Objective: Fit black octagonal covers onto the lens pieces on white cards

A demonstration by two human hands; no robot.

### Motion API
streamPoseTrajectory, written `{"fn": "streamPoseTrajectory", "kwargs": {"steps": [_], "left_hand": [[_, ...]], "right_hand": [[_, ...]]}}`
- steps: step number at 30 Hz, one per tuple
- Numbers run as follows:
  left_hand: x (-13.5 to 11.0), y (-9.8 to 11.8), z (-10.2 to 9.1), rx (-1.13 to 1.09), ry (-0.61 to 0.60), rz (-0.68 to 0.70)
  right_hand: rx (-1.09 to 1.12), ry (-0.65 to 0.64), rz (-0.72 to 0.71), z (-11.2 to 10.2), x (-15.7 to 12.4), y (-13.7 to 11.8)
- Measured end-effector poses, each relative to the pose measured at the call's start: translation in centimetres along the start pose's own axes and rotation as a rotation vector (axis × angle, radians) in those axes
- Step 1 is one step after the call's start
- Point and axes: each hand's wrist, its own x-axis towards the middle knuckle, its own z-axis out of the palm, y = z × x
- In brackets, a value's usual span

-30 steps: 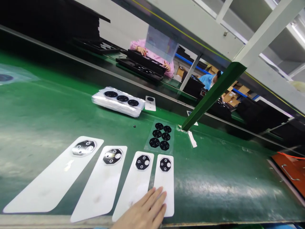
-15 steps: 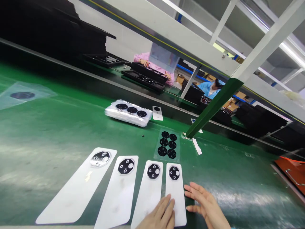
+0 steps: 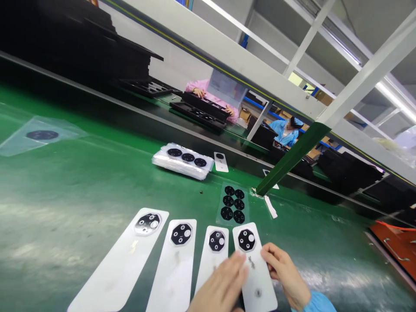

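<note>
The work surface is a glossy green conveyor belt (image 3: 81, 190) with a dark rail along its far edge, under a white steel frame (image 3: 357, 82) whose slanted green post (image 3: 289, 158) meets the belt near that far edge. Beyond the rail, a person in pink sleeves (image 3: 208, 91) and a person in blue clothing (image 3: 285, 132) work at low black moulded trays (image 3: 201, 110). An orange tray (image 3: 396, 242) lies at the belt's right edge. Toward the far edge lie a clear-wrapped white stack showing three black discs (image 3: 183, 161), a small white card with one black disc (image 3: 221, 161) and a transparent film sheet carrying six black octagonal pieces (image 3: 234, 203); another clear film with a single black disc (image 3: 40, 135) lies at the left edge. Four white covers lie in a row along the near edge. The rightmost white plastic back cover (image 3: 256, 273), with a black octagonal camera plate, sits between the two hands. The left hand (image 3: 221, 288) is flat with fingers extended, its fingertips resting on the cover's left side. The right hand (image 3: 284, 277) is curled, its fingers closed on the cover's right edge. The three other white back covers (image 3: 177, 264) lie to the left, untouched.
</note>
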Motion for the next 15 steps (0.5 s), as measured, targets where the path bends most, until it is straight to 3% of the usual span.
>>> {"fn": "streamPoseTrajectory", "kwargs": {"steps": [2,5,7,9,11,12,15], "left_hand": [[0.4,-0.4,-1.9,-0.277,0.172,-0.376],[0.4,-1.2,-3.7,-0.832,0.232,-0.698],[0.0,-1.7,-4.6,-1.104,0.209,-0.777],[-0.5,-2.2,-5.6,-1.19,0.239,-0.836],[-1.0,-2.6,-6.9,-1.176,0.323,-0.903],[-1.1,-2.8,-7.7,-1.169,0.373,-0.938],[-1.4,-3.1,-10.1,-1.166,0.527,-1.036]], "right_hand": [[-0.003,-0.055,-0.061,0.9,-0.6,-1.2],[-0.001,-0.198,-0.077,3.7,-1.0,-2.2],[-0.035,-0.332,-0.075,5.5,-0.5,-2.4],[-0.182,-0.409,-0.149,6.4,0.9,-2.5],[-0.439,-0.342,-0.304,5.8,3.3,-2.8],[-0.613,-0.24,-0.416,5.1,4.8,-3.0],[-0.757,-0.176,-0.445,2.3,9.3,-3.6]]}}
